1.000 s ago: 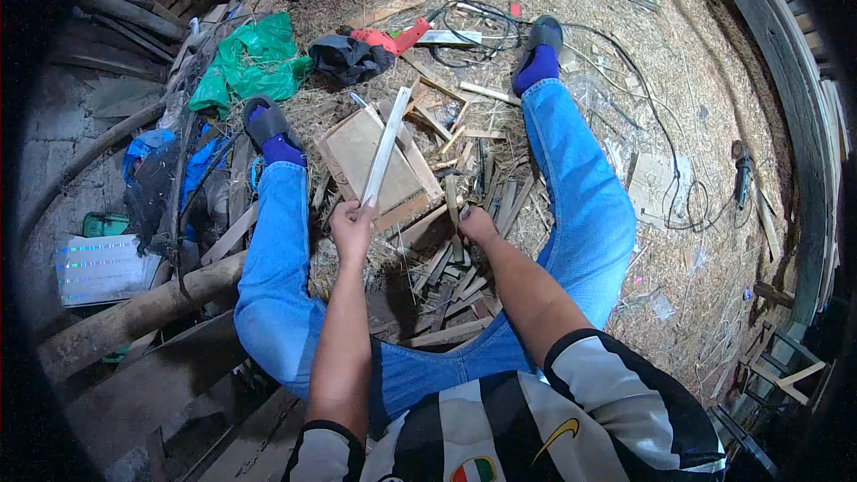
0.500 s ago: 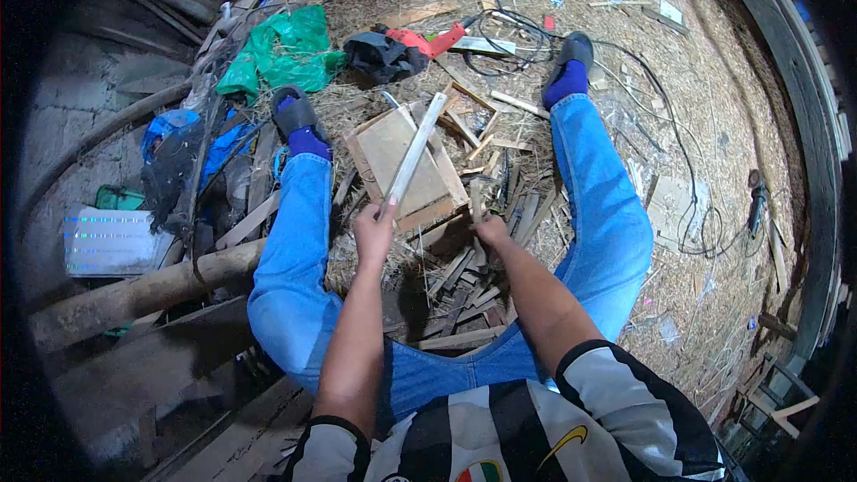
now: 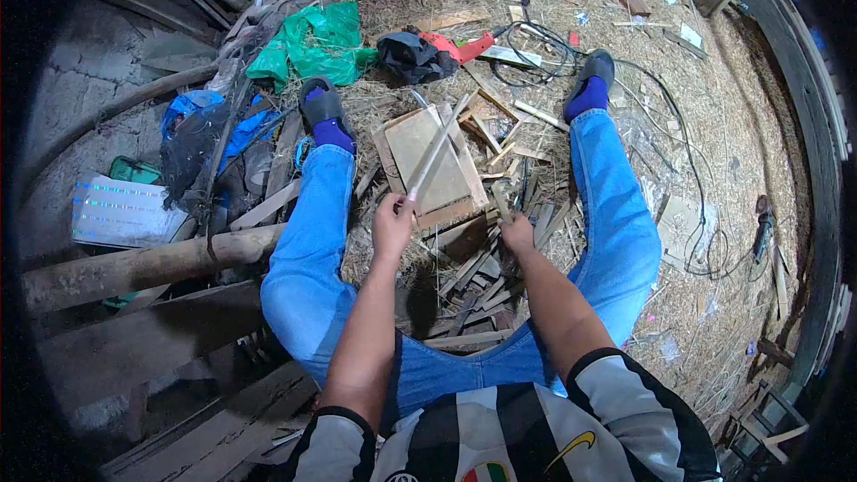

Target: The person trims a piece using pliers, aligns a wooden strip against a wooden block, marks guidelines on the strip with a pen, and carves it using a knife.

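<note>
Two bare hands, each grasping a wooden strip.

Left fingers (image 3: 403, 200) grip the long pale strip (image 3: 437, 150), its far end beyond them over the wooden box (image 3: 431, 163)'s edge; right hand (image 3: 516, 234), apart, grasps a short strip (image 3: 502, 203) above scraps.

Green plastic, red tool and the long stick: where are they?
Green plastic (image 3: 321, 38), head view: middle of its crumpled sheet.
Red tool (image 3: 468, 51), head view: its red body.
Long stick (image 3: 437, 149), head view: middle of its length.
</note>
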Demonstrator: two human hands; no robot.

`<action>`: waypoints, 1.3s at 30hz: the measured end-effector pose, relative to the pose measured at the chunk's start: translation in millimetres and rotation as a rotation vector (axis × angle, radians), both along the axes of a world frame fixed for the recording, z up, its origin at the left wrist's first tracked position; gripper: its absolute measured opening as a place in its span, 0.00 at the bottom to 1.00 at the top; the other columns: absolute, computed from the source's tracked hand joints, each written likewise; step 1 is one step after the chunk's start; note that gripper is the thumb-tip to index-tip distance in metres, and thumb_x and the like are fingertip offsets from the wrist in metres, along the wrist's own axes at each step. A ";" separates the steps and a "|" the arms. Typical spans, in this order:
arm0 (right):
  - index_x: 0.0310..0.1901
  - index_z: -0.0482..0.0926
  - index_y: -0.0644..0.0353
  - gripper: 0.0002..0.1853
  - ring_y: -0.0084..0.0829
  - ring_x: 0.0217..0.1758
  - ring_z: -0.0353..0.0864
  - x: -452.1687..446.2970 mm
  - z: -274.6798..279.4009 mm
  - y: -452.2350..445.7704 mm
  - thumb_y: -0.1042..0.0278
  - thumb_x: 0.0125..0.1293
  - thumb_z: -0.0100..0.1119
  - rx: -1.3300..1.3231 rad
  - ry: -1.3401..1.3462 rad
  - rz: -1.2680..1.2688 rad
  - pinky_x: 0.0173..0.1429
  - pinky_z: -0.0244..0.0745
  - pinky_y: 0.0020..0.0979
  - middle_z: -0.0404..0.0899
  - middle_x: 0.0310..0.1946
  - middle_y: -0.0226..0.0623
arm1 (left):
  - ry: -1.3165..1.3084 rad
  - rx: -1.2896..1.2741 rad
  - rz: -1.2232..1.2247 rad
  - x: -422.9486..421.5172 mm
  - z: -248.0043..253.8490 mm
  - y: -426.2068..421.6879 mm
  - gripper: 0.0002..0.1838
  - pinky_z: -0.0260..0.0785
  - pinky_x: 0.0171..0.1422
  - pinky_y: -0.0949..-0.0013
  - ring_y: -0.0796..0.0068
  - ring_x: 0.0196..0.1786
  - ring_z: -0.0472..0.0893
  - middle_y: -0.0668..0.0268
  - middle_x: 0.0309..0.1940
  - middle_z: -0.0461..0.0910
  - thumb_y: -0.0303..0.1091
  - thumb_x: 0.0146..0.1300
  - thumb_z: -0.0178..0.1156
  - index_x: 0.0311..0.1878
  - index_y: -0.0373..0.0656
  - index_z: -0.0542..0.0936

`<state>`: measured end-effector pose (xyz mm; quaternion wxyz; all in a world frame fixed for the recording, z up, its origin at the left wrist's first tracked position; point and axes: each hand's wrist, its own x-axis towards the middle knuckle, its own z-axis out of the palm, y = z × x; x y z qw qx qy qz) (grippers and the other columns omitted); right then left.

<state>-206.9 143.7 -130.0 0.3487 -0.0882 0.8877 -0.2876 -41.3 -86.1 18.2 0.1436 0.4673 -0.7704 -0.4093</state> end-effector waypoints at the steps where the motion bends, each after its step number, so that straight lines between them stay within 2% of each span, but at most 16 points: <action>1: 0.53 0.82 0.66 0.25 0.57 0.55 0.85 -0.6 5.9 1.5 0.52 0.64 0.68 0.003 0.002 -0.005 0.59 0.79 0.51 0.86 0.48 0.60 | 0.077 -0.062 0.006 0.9 -2.0 0.7 0.18 0.73 0.42 0.59 0.63 0.34 0.82 0.54 0.30 0.83 0.44 0.71 0.67 0.39 0.34 0.82; 4: 0.55 0.81 0.64 0.25 0.56 0.57 0.83 1.1 20.9 -2.5 0.53 0.64 0.70 0.128 -0.033 -0.100 0.63 0.77 0.50 0.85 0.50 0.57 | 0.013 -0.038 -0.008 3.2 -2.9 -0.8 0.18 0.74 0.44 0.60 0.63 0.35 0.82 0.54 0.31 0.84 0.44 0.71 0.67 0.40 0.34 0.82; 6: 0.55 0.80 0.61 0.23 0.55 0.58 0.81 3.8 28.3 -12.2 0.55 0.65 0.69 0.258 0.214 -0.189 0.64 0.75 0.50 0.84 0.49 0.54 | 0.033 -0.047 -0.006 5.2 -6.9 0.6 0.18 0.74 0.45 0.62 0.65 0.36 0.82 0.55 0.32 0.84 0.43 0.70 0.68 0.41 0.34 0.82; 7: 0.55 0.80 0.61 0.23 0.55 0.58 0.81 -1.1 36.4 -19.9 0.55 0.65 0.69 0.255 0.214 -0.188 0.64 0.75 0.50 0.84 0.49 0.54 | 0.030 -0.033 -0.001 6.1 -13.0 -0.7 0.19 0.74 0.45 0.61 0.64 0.36 0.82 0.56 0.32 0.84 0.46 0.69 0.68 0.44 0.35 0.83; 8: 0.55 0.80 0.60 0.21 0.54 0.58 0.80 -11.1 43.7 -28.6 0.56 0.66 0.67 0.065 0.313 -0.147 0.64 0.74 0.49 0.83 0.48 0.52 | 0.026 -0.017 0.005 7.2 -19.7 -1.3 0.21 0.74 0.44 0.60 0.64 0.36 0.82 0.57 0.32 0.84 0.49 0.68 0.69 0.46 0.37 0.83; 9: 0.55 0.81 0.58 0.19 0.54 0.57 0.79 -21.6 55.5 -38.4 0.58 0.68 0.66 -0.125 0.409 -0.103 0.63 0.74 0.49 0.83 0.47 0.50 | 0.061 -0.021 0.023 4.6 -17.6 2.4 0.21 0.73 0.43 0.62 0.67 0.35 0.81 0.59 0.31 0.83 0.49 0.67 0.71 0.43 0.37 0.82; 11: 0.55 0.81 0.57 0.16 0.54 0.55 0.80 -37.5 84.2 -68.4 0.59 0.71 0.63 -0.351 0.426 -0.028 0.61 0.74 0.49 0.83 0.47 0.49 | 0.042 -0.015 0.025 1.3 -14.8 4.3 0.21 0.73 0.42 0.62 0.68 0.35 0.81 0.59 0.32 0.83 0.49 0.66 0.72 0.43 0.38 0.82; 12: 0.55 0.81 0.57 0.16 0.54 0.55 0.80 -43.7 87.4 -81.9 0.59 0.71 0.63 -0.348 0.422 -0.024 0.61 0.74 0.49 0.83 0.47 0.49 | 0.025 -0.012 0.023 0.3 -13.6 5.8 0.21 0.73 0.41 0.63 0.70 0.34 0.81 0.59 0.32 0.83 0.48 0.65 0.73 0.42 0.38 0.81; 14: 0.54 0.82 0.57 0.15 0.54 0.56 0.80 -55.2 92.2 -108.7 0.58 0.71 0.63 -0.552 0.478 0.141 0.60 0.75 0.48 0.83 0.48 0.49 | 0.064 0.008 0.033 -3.0 -9.5 9.2 0.19 0.72 0.42 0.65 0.73 0.35 0.80 0.61 0.31 0.82 0.45 0.65 0.73 0.42 0.37 0.80; 17: 0.54 0.83 0.56 0.15 0.54 0.56 0.81 -62.7 115.0 -137.9 0.58 0.70 0.63 -0.404 0.387 0.191 0.60 0.76 0.48 0.83 0.49 0.50 | 0.099 0.056 0.055 -4.9 -6.7 10.3 0.18 0.71 0.42 0.67 0.76 0.35 0.78 0.63 0.31 0.81 0.42 0.66 0.73 0.42 0.36 0.80; 24: 0.56 0.82 0.55 0.18 0.52 0.58 0.81 -68.0 102.2 -167.2 0.59 0.69 0.63 -0.250 0.333 0.255 0.62 0.77 0.48 0.82 0.53 0.48 | 0.089 0.039 0.079 -2.3 -10.4 4.2 0.19 0.68 0.33 0.68 0.78 0.28 0.74 0.68 0.25 0.77 0.45 0.69 0.70 0.43 0.36 0.80; 28: 0.54 0.84 0.58 0.17 0.54 0.57 0.82 -71.0 107.1 -167.7 0.60 0.68 0.62 -0.278 0.240 0.268 0.61 0.76 0.50 0.84 0.52 0.53 | 0.070 0.094 0.100 0.1 -19.7 -0.8 0.19 0.68 0.33 0.67 0.77 0.26 0.75 0.66 0.22 0.77 0.45 0.70 0.69 0.40 0.35 0.80; 32: 0.53 0.85 0.60 0.17 0.56 0.55 0.83 -70.1 96.2 -168.2 0.59 0.68 0.63 -0.288 0.303 0.272 0.60 0.77 0.51 0.85 0.49 0.55 | 0.050 0.129 0.097 -0.2 -20.8 -3.2 0.20 0.68 0.32 0.65 0.74 0.24 0.76 0.64 0.20 0.76 0.44 0.70 0.68 0.34 0.34 0.80; 35: 0.53 0.84 0.62 0.18 0.57 0.54 0.83 -69.0 91.1 -163.5 0.58 0.68 0.64 -0.348 0.307 0.228 0.59 0.77 0.51 0.85 0.48 0.57 | -0.002 0.113 0.079 1.8 -19.0 -4.8 0.23 0.69 0.33 0.61 0.69 0.25 0.78 0.58 0.21 0.80 0.48 0.69 0.68 0.29 0.35 0.81; 37: 0.53 0.83 0.63 0.20 0.56 0.52 0.84 -66.2 96.9 -157.6 0.57 0.67 0.65 -0.323 0.165 0.139 0.60 0.77 0.50 0.85 0.46 0.58 | 0.005 0.094 0.056 1.9 -13.8 -5.5 0.23 0.68 0.32 0.61 0.70 0.25 0.78 0.58 0.20 0.79 0.48 0.69 0.68 0.29 0.35 0.80; 39: 0.55 0.82 0.63 0.20 0.55 0.53 0.83 -62.2 100.2 -152.0 0.58 0.67 0.66 -0.379 0.176 0.088 0.61 0.77 0.49 0.84 0.47 0.57 | 0.009 0.077 0.030 2.0 -6.5 -5.1 0.24 0.68 0.31 0.61 0.70 0.24 0.77 0.58 0.20 0.79 0.49 0.69 0.68 0.29 0.35 0.80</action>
